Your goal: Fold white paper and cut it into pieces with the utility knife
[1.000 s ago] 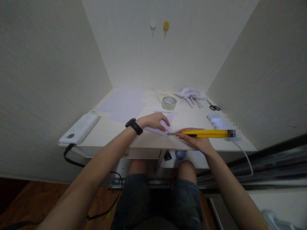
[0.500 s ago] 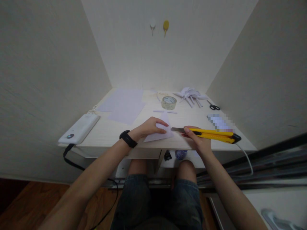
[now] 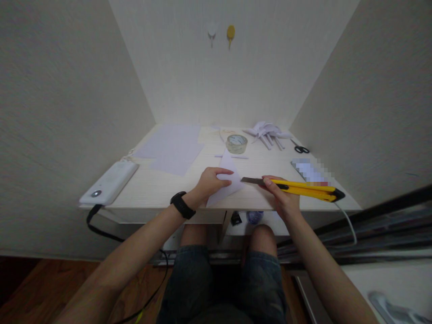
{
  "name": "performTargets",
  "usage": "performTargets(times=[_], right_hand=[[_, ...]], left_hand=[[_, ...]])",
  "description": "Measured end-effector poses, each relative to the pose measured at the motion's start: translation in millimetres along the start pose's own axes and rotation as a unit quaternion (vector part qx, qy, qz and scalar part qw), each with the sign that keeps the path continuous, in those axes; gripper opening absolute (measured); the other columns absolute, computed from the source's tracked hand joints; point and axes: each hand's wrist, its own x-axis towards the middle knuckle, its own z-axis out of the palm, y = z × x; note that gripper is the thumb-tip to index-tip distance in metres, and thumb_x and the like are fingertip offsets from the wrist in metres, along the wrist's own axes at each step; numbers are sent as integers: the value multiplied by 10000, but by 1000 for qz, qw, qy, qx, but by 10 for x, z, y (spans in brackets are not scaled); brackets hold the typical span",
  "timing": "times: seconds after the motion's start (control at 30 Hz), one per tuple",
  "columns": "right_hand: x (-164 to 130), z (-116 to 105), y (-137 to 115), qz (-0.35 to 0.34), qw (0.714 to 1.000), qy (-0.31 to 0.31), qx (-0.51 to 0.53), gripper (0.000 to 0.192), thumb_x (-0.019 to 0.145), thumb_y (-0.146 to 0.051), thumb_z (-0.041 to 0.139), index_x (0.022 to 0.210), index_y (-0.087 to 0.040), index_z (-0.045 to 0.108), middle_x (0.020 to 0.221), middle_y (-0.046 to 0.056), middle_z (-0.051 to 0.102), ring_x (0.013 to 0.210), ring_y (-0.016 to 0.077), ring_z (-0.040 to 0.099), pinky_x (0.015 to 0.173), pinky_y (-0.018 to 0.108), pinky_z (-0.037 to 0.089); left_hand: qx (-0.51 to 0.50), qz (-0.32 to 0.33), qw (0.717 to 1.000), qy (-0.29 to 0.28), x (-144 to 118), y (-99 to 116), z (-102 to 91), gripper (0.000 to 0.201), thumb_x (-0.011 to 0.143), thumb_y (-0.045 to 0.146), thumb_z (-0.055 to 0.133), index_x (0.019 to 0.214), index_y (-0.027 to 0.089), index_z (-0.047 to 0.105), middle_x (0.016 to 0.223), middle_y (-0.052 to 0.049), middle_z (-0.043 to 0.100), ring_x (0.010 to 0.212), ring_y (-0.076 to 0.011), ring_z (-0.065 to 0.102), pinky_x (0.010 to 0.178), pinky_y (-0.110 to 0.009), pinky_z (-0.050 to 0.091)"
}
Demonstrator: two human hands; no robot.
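Observation:
My left hand (image 3: 216,180), with a black watch (image 3: 182,205) on its wrist, grips a folded white piece of paper (image 3: 232,168) between thumb and fingers over the table. The paper looks roughly triangular, its point towards the back. In my right hand (image 3: 283,198) is a yellow utility knife (image 3: 303,189), its blade out and pointing left. The blade tip lies at or very near the paper's right edge; whether they touch I cannot tell. Just behind the paper lies a thin white paper stick (image 3: 239,157).
Beyond the stick sits a roll of clear tape (image 3: 236,144). Paper pinwheels (image 3: 268,133) are heaped at the back right, near black scissors (image 3: 301,149) and a phone (image 3: 308,171). White sheets (image 3: 175,146) cover the back left; a white device (image 3: 110,183) rests at the left edge.
The folded paper has turned anticlockwise under my left hand, its point swinging left and back. My right hand still holds the knife in nearly the same place.

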Motion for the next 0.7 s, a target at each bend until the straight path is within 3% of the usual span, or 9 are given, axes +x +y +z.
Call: performTargets(times=[0.13, 0.27, 0.47, 0.7], right_hand=[[21, 51, -43, -2, 999, -4, 43, 351, 676, -518, 835, 832, -215, 750, 930, 70, 781, 982, 313, 733, 1000, 540, 551], [17, 17, -39, -8, 999, -19, -28, 381, 712, -536, 803, 889, -201, 760, 943, 87, 781, 970, 321, 733, 950, 534, 577], [-35, -120, -57, -33, 986, -54, -157, 382, 746, -558, 773, 918, -217, 773, 973, 81, 779, 931, 290, 730, 895, 482, 596], [-45, -98, -41, -38, 979, -61, -192, 355, 758, -557, 763, 874, -221, 775, 895, 66, 779, 838, 268, 733, 887, 454, 585]], left_hand=[[-51, -13, 998, -27, -88, 22, 21, 413, 725, 160, 754, 1137, 194, 748, 1181, -58, 740, 1050, -225, 684, 996, -378, 500], [-70, -34, 996, -40, -136, 23, 35, 427, 739, 144, 734, 1163, 197, 733, 1182, -59, 738, 1021, -219, 687, 932, -377, 533], [-11, -52, 997, -48, -113, 22, 18, 457, 732, 150, 716, 1187, 181, 729, 1176, -68, 741, 991, -238, 699, 885, -363, 545], [77, 11, 994, -73, -66, 9, -36, 416, 732, 224, 717, 1146, 198, 747, 1171, -60, 743, 1028, -251, 685, 939, -365, 520]])
